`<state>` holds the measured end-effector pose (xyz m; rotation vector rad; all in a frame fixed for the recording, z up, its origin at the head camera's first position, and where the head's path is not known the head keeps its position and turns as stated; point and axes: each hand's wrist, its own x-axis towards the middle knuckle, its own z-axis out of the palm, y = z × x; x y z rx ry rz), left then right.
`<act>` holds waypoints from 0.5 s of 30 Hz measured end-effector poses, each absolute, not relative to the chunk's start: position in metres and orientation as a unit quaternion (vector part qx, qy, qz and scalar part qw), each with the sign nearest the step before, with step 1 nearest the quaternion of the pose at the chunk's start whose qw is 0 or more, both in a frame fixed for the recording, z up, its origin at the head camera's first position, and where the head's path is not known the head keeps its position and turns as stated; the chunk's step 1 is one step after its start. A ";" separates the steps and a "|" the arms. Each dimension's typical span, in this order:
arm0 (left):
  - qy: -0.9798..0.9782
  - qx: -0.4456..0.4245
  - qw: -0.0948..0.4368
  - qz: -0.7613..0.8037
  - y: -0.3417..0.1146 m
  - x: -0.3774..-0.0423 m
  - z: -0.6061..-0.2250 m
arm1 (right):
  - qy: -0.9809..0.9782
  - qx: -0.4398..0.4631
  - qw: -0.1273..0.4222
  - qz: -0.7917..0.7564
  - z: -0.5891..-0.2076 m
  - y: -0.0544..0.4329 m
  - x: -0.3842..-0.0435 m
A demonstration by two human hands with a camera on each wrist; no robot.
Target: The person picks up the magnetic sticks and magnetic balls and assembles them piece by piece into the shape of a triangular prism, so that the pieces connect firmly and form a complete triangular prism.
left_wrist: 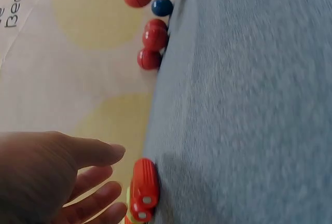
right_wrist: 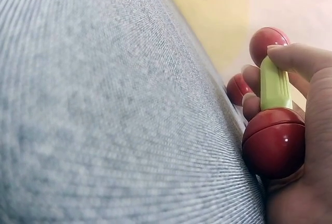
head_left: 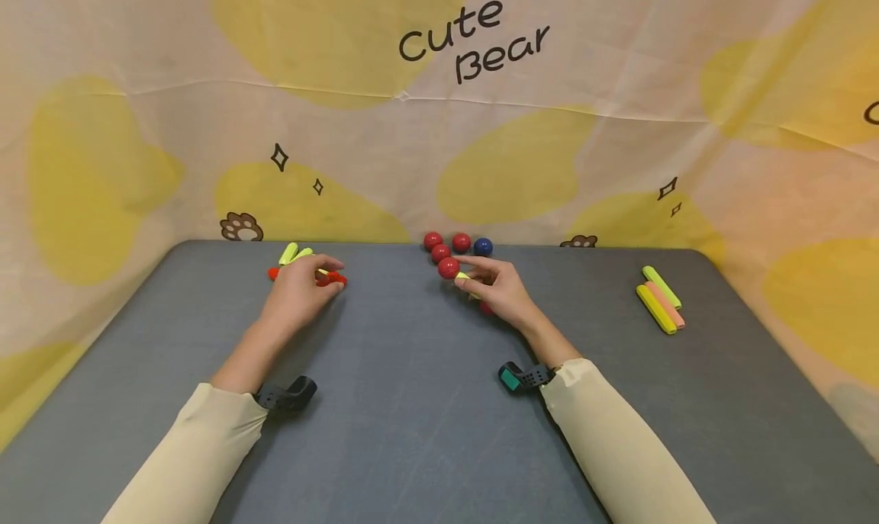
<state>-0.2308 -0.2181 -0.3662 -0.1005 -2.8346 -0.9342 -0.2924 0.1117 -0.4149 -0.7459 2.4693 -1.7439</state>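
Lime green between two red ends, a ball-tipped rod (right_wrist: 276,85) was held in the right hand (head_left: 499,287) near the far edge of a grey table (head_left: 412,402), its slim middle pinched between the thumb and the curled fingers. One red end was pointed toward the far left, while the other was partly hidden below the hand; whether the table was touched by it could not be told. On the left side, a small heap of red rods (left_wrist: 146,180) and lime rods (head_left: 288,253) was partly covered by the left hand (head_left: 295,291). Its thumb was stretched out, spread apart from the other fingers, which were loosely bent beside the heap; whether the nearest red piece was touched could not be made out. Three loose red balls (head_left: 462,242) were grouped with a blue ball (head_left: 484,247) just beyond the right hand, close to the foot of a patterned cloth (head_left: 384,146) printed with yellow patches and the words "Cute Bear." Well off to the right, a yellow rod (head_left: 655,309), a peach rod (head_left: 669,309) and a green rod (head_left: 662,287) were laid side by side. Cream sleeves (head_left: 618,440) and dark wristbands (head_left: 287,394) were worn on both arms.
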 end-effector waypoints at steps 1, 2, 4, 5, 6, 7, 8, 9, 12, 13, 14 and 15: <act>-0.948 -0.032 0.078 -0.307 -0.220 -0.231 -0.367 | 0.791 -0.241 0.014 -0.561 -0.415 0.112 -0.292; -0.950 -0.031 0.077 -0.302 -0.221 -0.230 -0.367 | 0.791 -0.243 0.013 -0.562 -0.415 0.112 -0.292; -0.952 -0.030 0.075 -0.295 -0.222 -0.231 -0.369 | 0.789 -0.244 0.013 -0.563 -0.414 0.112 -0.292; -0.954 -0.031 0.073 -0.288 -0.223 -0.231 -0.370 | 0.790 -0.243 0.012 -0.563 -0.415 0.112 -0.293; -0.957 -0.033 0.072 -0.279 -0.222 -0.232 -0.371 | 0.790 -0.242 0.012 -0.563 -0.415 0.112 -0.293; -0.960 -0.035 0.071 -0.268 -0.222 -0.232 -0.371 | 0.791 -0.242 0.012 -0.562 -0.415 0.112 -0.293; -0.964 -0.036 0.070 -0.255 -0.221 -0.233 -0.372 | 0.792 -0.241 0.012 -0.561 -0.415 0.112 -0.293; -0.967 -0.037 0.068 -0.243 -0.220 -0.234 -0.372 | 0.792 -0.239 0.012 -0.561 -0.415 0.112 -0.293; -0.976 -0.036 0.061 -0.205 -0.215 -0.236 -0.373 | 0.792 -0.237 0.009 -0.562 -0.414 0.112 -0.293; -0.979 -0.036 0.059 -0.193 -0.213 -0.237 -0.373 | 0.793 -0.236 0.008 -0.562 -0.414 0.112 -0.293; -0.981 -0.037 0.058 -0.182 -0.211 -0.237 -0.373 | 0.793 -0.235 0.007 -0.562 -0.413 0.112 -0.293; -0.983 -0.038 0.056 -0.173 -0.210 -0.238 -0.373 | 0.793 -0.235 0.008 -0.563 -0.413 0.112 -0.293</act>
